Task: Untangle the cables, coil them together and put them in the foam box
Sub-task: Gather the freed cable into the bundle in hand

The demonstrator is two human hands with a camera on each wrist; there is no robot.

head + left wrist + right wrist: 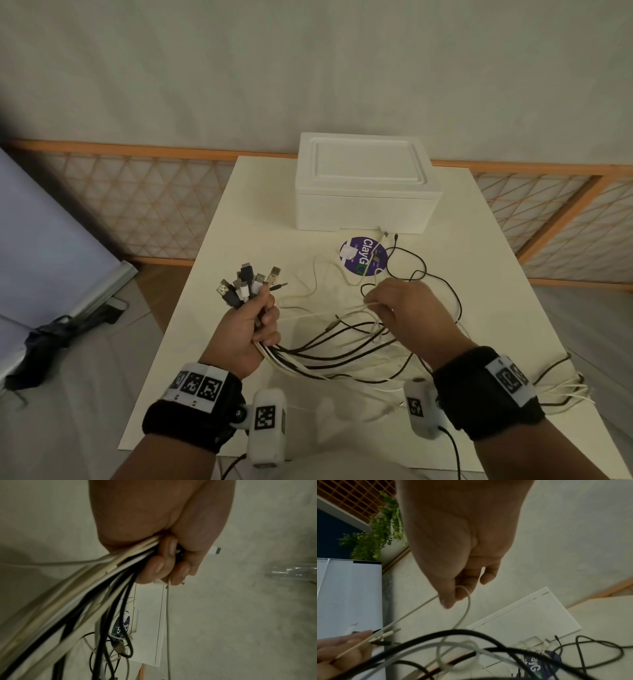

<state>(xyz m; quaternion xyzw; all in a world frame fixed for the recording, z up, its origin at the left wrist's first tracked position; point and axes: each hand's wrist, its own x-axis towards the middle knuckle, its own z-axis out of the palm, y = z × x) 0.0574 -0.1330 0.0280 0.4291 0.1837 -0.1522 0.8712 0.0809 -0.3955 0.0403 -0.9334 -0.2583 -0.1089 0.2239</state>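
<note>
Two hands work above the white table. Left hand grips the gathered cables in a fist, plug ends fanning upward; only the left wrist view shows its fingertips curled over the strands. Right hand pinches one white cable, the loop visible only in the right wrist view. Foam box stands lidded at the far table edge, beyond a purple sticker.

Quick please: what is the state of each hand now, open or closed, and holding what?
Left hand: closed, gripping the bundle of cables just below their plugs.
Right hand: closed, pinching one thin white cable.
</note>
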